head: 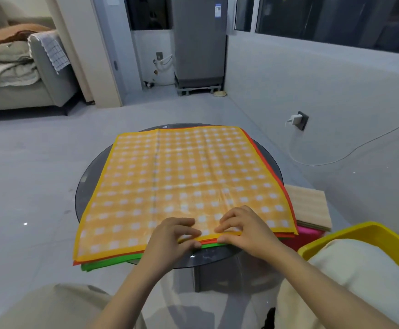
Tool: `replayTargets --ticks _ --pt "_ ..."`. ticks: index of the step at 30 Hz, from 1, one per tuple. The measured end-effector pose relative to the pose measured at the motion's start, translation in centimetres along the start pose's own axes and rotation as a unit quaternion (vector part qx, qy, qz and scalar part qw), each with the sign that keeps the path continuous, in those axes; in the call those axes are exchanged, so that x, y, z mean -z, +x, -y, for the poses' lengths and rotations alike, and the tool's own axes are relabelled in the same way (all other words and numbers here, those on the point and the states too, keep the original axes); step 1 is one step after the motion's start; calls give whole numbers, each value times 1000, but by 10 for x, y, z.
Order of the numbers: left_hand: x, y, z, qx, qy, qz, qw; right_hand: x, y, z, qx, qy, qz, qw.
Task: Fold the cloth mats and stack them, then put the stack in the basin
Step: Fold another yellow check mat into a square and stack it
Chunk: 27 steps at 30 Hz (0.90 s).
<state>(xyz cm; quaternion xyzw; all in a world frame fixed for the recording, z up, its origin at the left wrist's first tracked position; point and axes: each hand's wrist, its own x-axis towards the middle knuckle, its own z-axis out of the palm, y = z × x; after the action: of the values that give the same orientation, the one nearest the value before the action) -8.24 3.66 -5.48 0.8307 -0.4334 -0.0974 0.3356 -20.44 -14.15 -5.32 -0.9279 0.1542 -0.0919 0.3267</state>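
A yellow checked cloth mat [177,176] lies spread flat on top of a pile on the round dark glass table [86,184]. Under it, edges of a red mat [268,160] and a green mat [108,263] stick out. My left hand [172,236] and my right hand [243,229] sit side by side at the near edge of the pile. The fingers of both pinch the yellow mat's front hem, which is lifted slightly off the red mat. A yellow basin [369,236] stands at the lower right, partly hidden by my knee.
A wooden board [310,205] lies right of the table on a pink object [310,233]. A charger and its cable [295,119] hang from the right wall. A sofa with piled laundry [13,67] and a grey appliance [199,43] stand further back. My knees frame the table.
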Motion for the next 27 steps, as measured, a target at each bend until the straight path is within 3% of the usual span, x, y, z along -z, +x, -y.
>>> replayTargets --ticks 14,21,27 --pt "10 3 -3 55 -73 35 995 12 1 7 -34 46 43 997" --pt "10 4 -5 -46 84 39 995 8 -3 5 8 -16 34 999" --pt "10 0 -5 -34 54 27 998 5 -4 6 47 -77 -5 996"
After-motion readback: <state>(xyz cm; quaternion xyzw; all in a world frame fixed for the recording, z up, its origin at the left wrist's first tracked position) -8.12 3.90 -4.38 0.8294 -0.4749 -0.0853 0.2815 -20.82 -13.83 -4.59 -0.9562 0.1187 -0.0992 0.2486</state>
